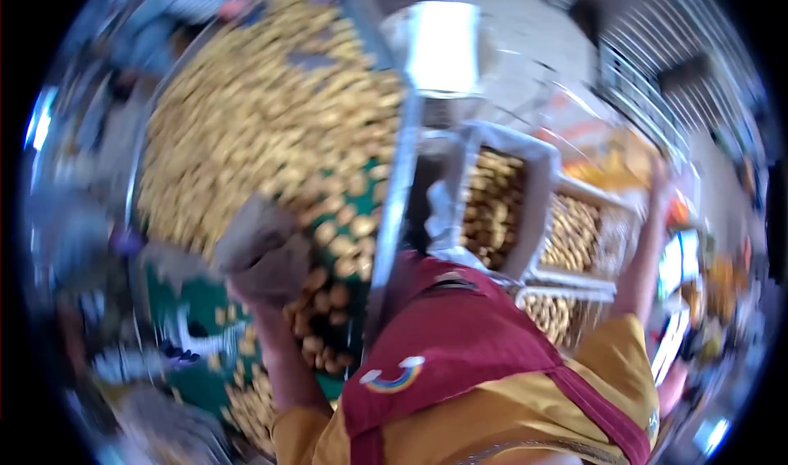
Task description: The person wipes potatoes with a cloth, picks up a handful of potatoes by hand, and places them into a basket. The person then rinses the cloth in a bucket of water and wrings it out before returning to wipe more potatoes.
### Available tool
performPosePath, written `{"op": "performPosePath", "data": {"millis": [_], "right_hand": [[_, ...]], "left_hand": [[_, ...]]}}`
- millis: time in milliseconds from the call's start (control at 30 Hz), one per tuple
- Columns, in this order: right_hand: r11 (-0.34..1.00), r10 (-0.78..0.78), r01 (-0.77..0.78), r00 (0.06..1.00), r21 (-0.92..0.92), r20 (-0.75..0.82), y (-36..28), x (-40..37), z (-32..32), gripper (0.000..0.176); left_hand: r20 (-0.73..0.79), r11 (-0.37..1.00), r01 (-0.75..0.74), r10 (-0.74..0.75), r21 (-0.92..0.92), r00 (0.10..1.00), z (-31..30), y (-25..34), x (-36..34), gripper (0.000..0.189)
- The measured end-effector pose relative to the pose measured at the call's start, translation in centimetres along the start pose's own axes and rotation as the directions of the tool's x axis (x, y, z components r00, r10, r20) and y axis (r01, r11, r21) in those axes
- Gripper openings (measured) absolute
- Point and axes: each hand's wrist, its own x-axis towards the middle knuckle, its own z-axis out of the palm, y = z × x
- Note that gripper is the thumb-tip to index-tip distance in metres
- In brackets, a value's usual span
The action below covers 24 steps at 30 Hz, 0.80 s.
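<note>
My left hand (264, 251), in a grey-brown glove, is over the long sorting table (392, 219). Beneath and around it lie pale golden, biscuit-like pieces (271, 128), heaped thickly toward the far end. Darker brown round pieces (322, 305) gather beside my left wrist. The glove is blurred, so its fingers do not show clearly. Stretched out to the right, my right hand (660, 178) is near a clear plastic bag with orange markings (607, 165). Blur hides its fingers and whether it touches the bag.
Lined crates stand right of the table: one with darker pieces (492, 206), another with paler pieces (570, 231), and a nearer one (548, 313). A bright white panel (444, 46) is beyond them. Other people (70, 227) are along the table's left side.
</note>
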Motion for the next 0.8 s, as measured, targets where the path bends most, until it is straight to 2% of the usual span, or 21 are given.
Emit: {"op": "performPosePath", "data": {"millis": [33, 67, 100, 133, 167, 233, 267, 300, 333, 367, 400, 433, 467, 500, 533, 600, 633, 767, 800], "right_hand": [[0.989, -0.110, 0.105, 0.993, -0.102, -0.041, 0.5, 0.2, 0.8, 0.068], [0.986, -0.166, 0.162, 0.979, 0.045, 0.116, -6.7, 1.0, -1.7, 0.070], [0.965, -0.238, 0.206, 0.948, 0.161, 0.212, -9.3, -0.2, -0.9, 0.067], [0.881, -0.141, -0.022, 0.941, 0.472, 0.308, -14.3, -2.4, 0.2, 0.065], [0.877, -0.225, -0.007, 0.877, 0.480, 0.424, -17.4, -4.8, 2.1, 0.064], [0.698, -0.364, -0.174, 0.749, 0.695, 0.554, -29.9, -8.7, 2.7, 0.057], [0.624, -0.426, -0.315, 0.630, 0.715, 0.650, -38.0, -8.9, -0.9, 0.050], [0.428, -0.705, -0.052, 0.606, 0.902, 0.369, -42.9, -10.0, -0.3, 0.053], [0.364, -0.825, -0.018, 0.458, 0.931, 0.331, -48.4, -10.2, -2.3, 0.051], [0.188, -0.887, -0.032, 0.425, 0.982, 0.184, -52.8, -11.6, -2.3, 0.049], [0.095, -0.933, -0.088, 0.339, 0.992, 0.120, -57.0, -12.8, -2.2, 0.043], [0.022, -0.963, -0.032, 0.269, 0.999, 0.030, -60.6, -13.7, -2.5, 0.043], [-0.023, -0.979, 0.034, 0.202, 0.999, -0.030, -63.6, -15.4, -1.3, 0.044], [-0.053, -0.991, 0.102, 0.120, 0.993, -0.065, -66.3, -17.0, 0.2, 0.048], [-0.029, -0.999, 0.176, -0.043, 0.984, -0.022, -68.5, -17.5, 0.7, 0.049], [-0.092, -0.976, 0.329, -0.218, 0.940, -0.019, -71.7, -18.4, 1.4, 0.046], [-0.106, -0.952, 0.371, -0.304, 0.923, 0.013, -72.5, -19.0, 1.6, 0.044], [-0.091, -0.921, 0.437, -0.379, 0.895, 0.092, -73.6, -19.7, 0.0, 0.041], [-0.092, -0.931, 0.426, -0.358, 0.900, 0.074, -73.3, -19.8, -0.1, 0.038]], "left_hand": [[0.011, 0.996, -0.081, 0.081, 0.046, 0.997, -1.9, 0.7, -0.2, 0.058], [0.021, 0.983, -0.162, 0.161, 0.090, 0.987, -3.7, 1.4, -0.3, 0.060], [-0.054, 0.992, -0.126, 0.127, 0.018, 0.990, -2.5, 3.0, -3.1, 0.057], [-0.111, 0.994, -0.090, 0.082, -0.066, 0.990, -0.7, 4.1, -5.6, 0.054], [-0.253, 0.991, -0.118, 0.100, -0.057, 0.962, 0.7, 5.4, -7.8, 0.052], [-0.141, 0.973, 0.078, -0.110, -0.217, 0.984, 0.9, 6.6, -9.0, 0.050], [-0.065, 0.939, 0.178, -0.206, -0.294, 0.977, 0.4, 6.8, -9.6, 0.049], [-0.128, 0.995, 0.068, -0.058, 0.069, 0.990, -6.9, 3.0, -9.3, 0.044], [-0.217, 0.990, 0.139, -0.133, 0.013, 0.967, -7.2, 2.6, -11.1, 0.041], [-0.296, 0.977, 0.207, -0.213, -0.051, 0.931, -6.1, 1.8, -12.7, 0.037], [-0.363, 0.955, 0.270, -0.295, -0.120, 0.884, -5.7, 1.1, -14.1, 0.034], [-0.371, 0.967, 0.226, -0.168, 0.120, 0.913, -7.4, -0.4, -15.7, 0.030], [-0.350, 0.919, 0.174, -0.043, 0.353, 0.936, -8.7, -1.7, -16.6, 0.028], [-0.293, 0.932, 0.211, -0.122, 0.293, 0.948, -8.0, -1.0, -17.0, 0.026], [-0.309, 0.956, 0.198, -0.125, 0.218, 0.943, -7.5, -0.8, -17.2, 0.027], [-0.336, 0.984, 0.163, -0.130, 0.072, 0.933, -7.3, -0.8, -17.3, 0.027], [-0.396, 0.990, 0.129, -0.141, -0.056, 0.908, -8.0, -1.7, -17.3, 0.029], [-0.423, 0.981, 0.190, -0.158, 0.033, 0.892, -6.4, -0.6, -15.9, 0.026], [-0.365, 0.977, 0.206, -0.171, 0.060, 0.915, -6.0, -0.2, -15.8, 0.025]]}}
